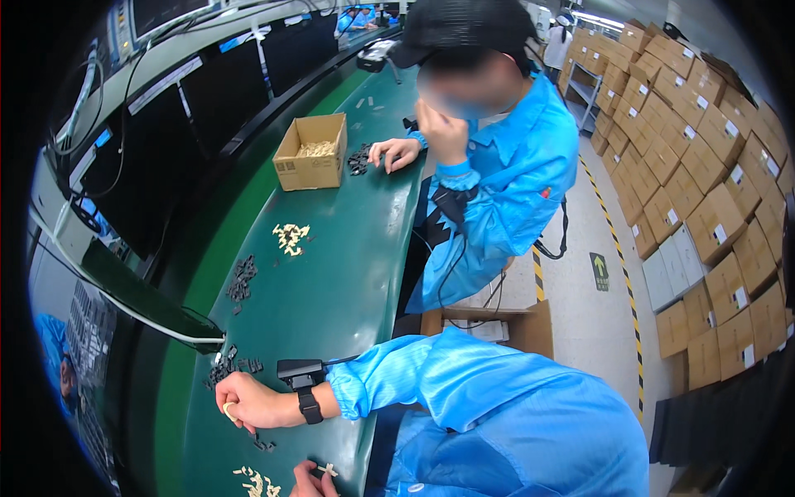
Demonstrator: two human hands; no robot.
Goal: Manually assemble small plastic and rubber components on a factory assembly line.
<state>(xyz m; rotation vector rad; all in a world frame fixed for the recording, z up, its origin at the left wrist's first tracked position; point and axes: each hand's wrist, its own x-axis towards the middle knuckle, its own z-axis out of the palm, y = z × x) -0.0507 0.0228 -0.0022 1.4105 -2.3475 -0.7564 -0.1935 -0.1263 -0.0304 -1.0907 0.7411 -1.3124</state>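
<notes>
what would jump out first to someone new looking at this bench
The long green bench, dotted with small heaps of black and cream parts, stands out first. Near the bottom the left hand pinches a cream piece beside black bits, and the right hand holds another. Further along sits a co-worker by an open cardboard box.

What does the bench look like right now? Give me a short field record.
left hand: on the green bench, pinching a small pale part, beside small black parts
right hand: at the lower edge, grip on a pale part
nearby: pale parts pile
further along: open cardboard box
co-worker: sleeve on the bench
</notes>
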